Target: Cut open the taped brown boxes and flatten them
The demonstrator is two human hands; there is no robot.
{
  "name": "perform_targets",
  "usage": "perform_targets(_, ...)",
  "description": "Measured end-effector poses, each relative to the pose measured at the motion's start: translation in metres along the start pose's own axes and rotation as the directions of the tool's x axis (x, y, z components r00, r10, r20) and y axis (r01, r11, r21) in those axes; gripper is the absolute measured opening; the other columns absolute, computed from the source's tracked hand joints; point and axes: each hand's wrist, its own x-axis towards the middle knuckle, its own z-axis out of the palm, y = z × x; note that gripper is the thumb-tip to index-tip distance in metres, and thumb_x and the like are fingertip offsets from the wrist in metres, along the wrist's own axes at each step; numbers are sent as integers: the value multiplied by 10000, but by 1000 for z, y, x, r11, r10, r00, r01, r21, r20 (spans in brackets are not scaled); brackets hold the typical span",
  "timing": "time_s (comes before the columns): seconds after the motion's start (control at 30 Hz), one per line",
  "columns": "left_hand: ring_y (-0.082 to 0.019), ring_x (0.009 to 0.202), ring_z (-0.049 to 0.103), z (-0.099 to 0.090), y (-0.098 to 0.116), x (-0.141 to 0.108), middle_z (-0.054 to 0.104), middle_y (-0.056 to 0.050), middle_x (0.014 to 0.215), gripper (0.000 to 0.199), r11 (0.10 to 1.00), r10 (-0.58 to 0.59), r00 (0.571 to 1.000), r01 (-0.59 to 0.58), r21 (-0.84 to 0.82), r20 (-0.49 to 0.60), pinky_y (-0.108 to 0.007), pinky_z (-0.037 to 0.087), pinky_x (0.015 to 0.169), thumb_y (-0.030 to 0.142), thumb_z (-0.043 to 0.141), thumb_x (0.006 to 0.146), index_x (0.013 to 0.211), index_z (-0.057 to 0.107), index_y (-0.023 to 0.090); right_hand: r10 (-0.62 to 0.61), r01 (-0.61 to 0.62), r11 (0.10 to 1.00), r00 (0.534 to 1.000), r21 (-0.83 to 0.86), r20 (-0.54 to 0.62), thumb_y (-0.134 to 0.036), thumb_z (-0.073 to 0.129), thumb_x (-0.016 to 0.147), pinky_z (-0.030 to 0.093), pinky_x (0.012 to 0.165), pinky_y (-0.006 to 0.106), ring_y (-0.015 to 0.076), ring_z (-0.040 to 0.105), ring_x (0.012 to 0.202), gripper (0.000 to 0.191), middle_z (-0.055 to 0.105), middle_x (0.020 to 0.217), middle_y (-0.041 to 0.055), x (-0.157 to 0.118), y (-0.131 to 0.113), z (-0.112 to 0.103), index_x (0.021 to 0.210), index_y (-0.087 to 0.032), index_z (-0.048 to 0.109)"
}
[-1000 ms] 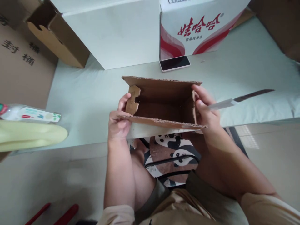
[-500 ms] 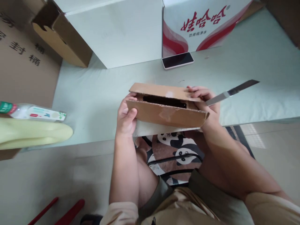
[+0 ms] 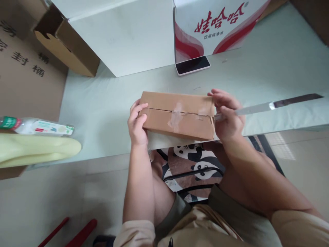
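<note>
A small cardboard box [image 3: 177, 120] lies at the front edge of the table, its two top flaps folded down to meet along a narrow seam. Clear tape remnants cling to the middle of that seam. My left hand [image 3: 138, 124] grips the box's left end, thumb and fingertips on the flaps. By the right end is my right hand [image 3: 228, 116], its fingers closed around a long, thin knife [image 3: 272, 105] that points out to the right. What lies inside the box is hidden.
A phone [image 3: 192, 65] rests before a white carton with red lettering [image 3: 219, 27]. Beside it stands a plain white box [image 3: 123, 37]. To the left are an open cardboard box [image 3: 77, 51], a plastic bottle [image 3: 46, 126] and a pale yellow object [image 3: 41, 148].
The flaps have come down over the opening, covering the dark thing inside. My right hand has shifted off the flaps to the box's right end, and the knife has swung further right.
</note>
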Motion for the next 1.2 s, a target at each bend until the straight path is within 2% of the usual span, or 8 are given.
perform_targets(0.13, -267, 1154, 658, -12, 5, 5, 704, -57, 1190, 310, 975, -142, 978, 111, -192, -153, -398, 550, 976, 390, 606, 740, 985, 724, 239, 209, -216, 973, 975, -84, -80, -403, 557, 920, 576, 889, 427, 253, 654, 1174, 250, 679, 1199, 52, -2, 10, -1, 1130, -302, 646)
perform_targets(0.33, -202, 1019, 702, -20, 5, 11, 725, -40, 1090, 305, 937, -287, 914, 205, -284, -286, -298, 591, 836, 435, 676, 778, 1013, 687, 240, 377, -402, 916, 861, 2, 342, -580, 509, 969, 552, 1022, 459, 243, 663, 1135, 380, 722, 1154, 55, -12, -5, 18, 1092, -262, 679)
perform_targets(0.53, -157, 660, 667, 5, 12, 3, 720, -55, 855, 231, 731, -665, 733, 599, -326, -145, -241, 516, 494, 394, 608, 857, 947, 678, 192, 181, -230, 971, 889, 68, 420, -613, 474, 991, 280, 1300, 541, 259, 342, 1565, 508, 453, 1634, -19, -18, -22, 26, 1430, -382, 585)
perform_targets(0.7, -148, 436, 526, 10, 16, -8, 595, -52, 590, 734, 670, -717, 687, 726, -154, 119, -246, 356, 351, 861, 402, 838, 884, 660, 176, 67, -123, 986, 907, 110, 416, -577, 472, 997, 198, 1342, 525, 241, 208, 1621, 457, 354, 1678, -130, -17, -27, 19, 1423, -458, 592)
perform_targets(0.8, -90, 337, 341, 8, 14, -14, 422, 21, 433, 656, 669, -739, 646, 738, 94, 191, -226, 231, 326, 827, 504, 825, 712, 603, 188, 40, -101, 986, 916, 131, 400, -559, 475, 993, 203, 1345, 523, 245, 226, 1616, 455, 365, 1667, -152, -15, -29, 15, 1425, -469, 588)
perform_targets(0.93, -80, 397, 390, 9, 6, -15, 483, 36, 454, 406, 736, -670, 687, 564, 374, 282, -208, 288, 396, 569, 753, 773, 747, 667, 173, 39, -84, 989, 939, 120, 341, -497, 512, 982, 229, 1329, 562, 289, 354, 1561, 370, 510, 1584, -95, -12, -32, 10, 1281, -412, 712)
perform_targets(1.07, -222, 999, 717, 12, 2, -13, 763, -94, 1088, 502, 960, -180, 984, 173, 219, 12, -338, 577, 826, 583, 742, 782, 1137, 711, 229, 102, -134, 989, 919, 58, 382, -373, 568, 959, 286, 1300, 587, 289, 433, 1516, 296, 572, 1534, -52, -11, -34, 10, 1188, -377, 757)
perform_targets(1.2, -283, 1427, 519, 15, 16, -14, 681, -53, 1376, 477, 905, 332, 929, -362, 223, 164, -518, 377, 1225, 641, 552, 908, 1189, 728, 299, 111, -133, 991, 856, 6, 505, -389, 582, 948, 275, 1305, 591, 284, 413, 1532, 305, 562, 1546, -33, -9, -38, 12, 1201, -372, 752)
